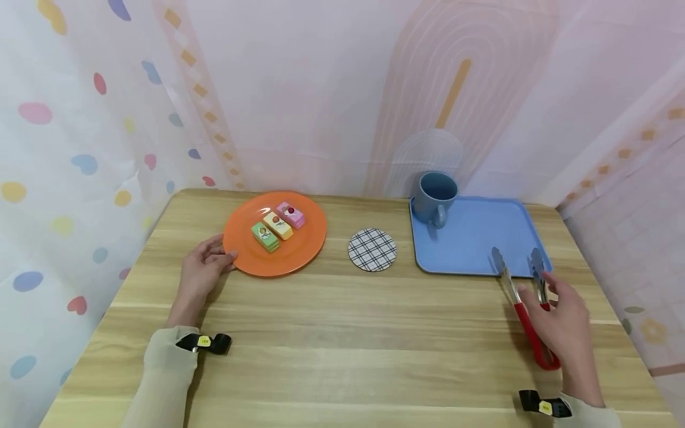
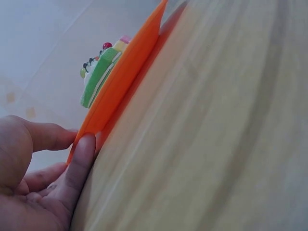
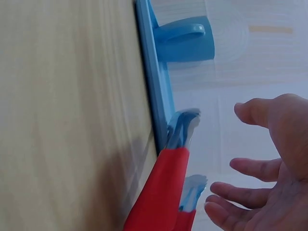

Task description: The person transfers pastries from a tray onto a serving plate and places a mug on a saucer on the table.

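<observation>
My left hand (image 1: pixel 202 268) is at the left side of an orange plate (image 1: pixel 246 255), thumb and fingers pinching its rim; the left wrist view shows the thumb (image 2: pixel 82 156) overlapping the edge. Green (image 1: pixel 266 236), yellow (image 1: pixel 278 225) and pink (image 1: pixel 291 214) toy cake slices lie in a row on the plate. My right hand (image 1: pixel 562 315) hovers over red-handled metal tongs (image 1: pixel 527 333), fingers spread and loosely bent. In the right wrist view the fingers stand apart from the tongs (image 3: pixel 161 187). The tongs' spread tips lie over the near edge of a blue tray (image 1: pixel 471 238).
On the tray's back left corner stands a blue-grey mug (image 1: pixel 428 205), handle toward me. A round checked coaster (image 1: pixel 372 249) lies between plate and tray. The wooden table (image 1: pixel 342 345) backs onto a patterned curtain (image 1: pixel 310 89), which also hangs at both sides.
</observation>
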Demonstrator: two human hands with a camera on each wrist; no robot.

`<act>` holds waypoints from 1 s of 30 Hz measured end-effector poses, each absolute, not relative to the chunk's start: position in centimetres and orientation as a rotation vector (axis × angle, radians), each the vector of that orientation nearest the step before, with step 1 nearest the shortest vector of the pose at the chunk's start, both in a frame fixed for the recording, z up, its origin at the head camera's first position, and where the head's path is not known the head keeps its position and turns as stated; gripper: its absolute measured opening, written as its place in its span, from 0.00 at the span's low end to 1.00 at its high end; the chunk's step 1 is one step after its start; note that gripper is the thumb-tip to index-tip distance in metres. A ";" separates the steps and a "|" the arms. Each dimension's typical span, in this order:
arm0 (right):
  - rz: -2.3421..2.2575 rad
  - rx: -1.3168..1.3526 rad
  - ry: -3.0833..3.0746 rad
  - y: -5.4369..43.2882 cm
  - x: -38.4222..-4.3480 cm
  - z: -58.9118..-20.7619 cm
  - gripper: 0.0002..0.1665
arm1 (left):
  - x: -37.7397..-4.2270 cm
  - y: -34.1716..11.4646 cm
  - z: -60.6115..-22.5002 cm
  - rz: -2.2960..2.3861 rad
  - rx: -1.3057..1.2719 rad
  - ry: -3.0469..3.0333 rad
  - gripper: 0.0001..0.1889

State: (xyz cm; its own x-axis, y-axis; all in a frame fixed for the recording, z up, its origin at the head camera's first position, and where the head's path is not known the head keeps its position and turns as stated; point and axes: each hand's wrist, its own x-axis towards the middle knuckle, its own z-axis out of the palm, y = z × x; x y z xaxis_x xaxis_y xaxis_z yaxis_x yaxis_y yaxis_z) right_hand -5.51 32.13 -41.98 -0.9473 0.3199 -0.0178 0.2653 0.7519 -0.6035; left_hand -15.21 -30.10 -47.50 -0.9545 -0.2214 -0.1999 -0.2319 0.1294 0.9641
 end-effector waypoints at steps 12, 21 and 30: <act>1.021 -0.357 -2.793 31.2 -7.2 -41.1 0.44 | -14.1 -29.2 -46.1 1.792 -0.452 2.566 0.36; 1.081 -0.229 -2.743 30.3 -8.4 -40.7 0.42 | -13.1 -28.6 -45.1 1.501 -0.328 2.916 0.33; 1.052 -0.116 -2.723 29.4 -9.4 -40.5 0.41 | -12.7 -26.2 -43.4 1.555 -0.239 2.988 0.32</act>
State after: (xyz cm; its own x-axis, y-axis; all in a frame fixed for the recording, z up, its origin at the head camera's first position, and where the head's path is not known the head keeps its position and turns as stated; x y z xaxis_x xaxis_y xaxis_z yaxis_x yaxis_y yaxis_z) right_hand -9.40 29.41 -40.51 -0.9728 0.1518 0.1748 -0.0052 0.7406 -0.6719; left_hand -12.70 -26.23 -43.41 -0.9626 -0.2309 0.1417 -0.0164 0.5717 0.8203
